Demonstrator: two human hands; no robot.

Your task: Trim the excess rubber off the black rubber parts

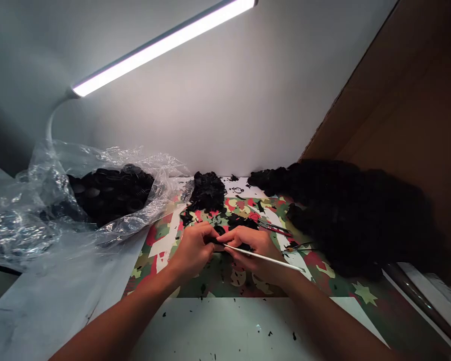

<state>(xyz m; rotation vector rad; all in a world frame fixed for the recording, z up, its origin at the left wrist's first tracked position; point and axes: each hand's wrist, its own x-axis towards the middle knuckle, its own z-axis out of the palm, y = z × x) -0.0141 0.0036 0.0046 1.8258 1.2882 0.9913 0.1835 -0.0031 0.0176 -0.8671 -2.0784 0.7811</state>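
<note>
My left hand [194,246] and my right hand [252,250] meet over a camouflage-patterned mat [315,271]. Between their fingertips sits a small black ring-shaped part [215,237], pinched by my left hand. My right hand grips a thin white stick-like tool [270,258] whose tip touches the part and whose other end points right. A small heap of black parts [207,192] lies just beyond the hands.
A clear plastic bag [41,210] holding several black round parts [113,192] lies at the left. A big dark pile [357,210] fills the right. Red-handled tools [276,228] lie beside my right hand. A lit lamp bar [165,45] hangs overhead; a brown board [406,100] stands right.
</note>
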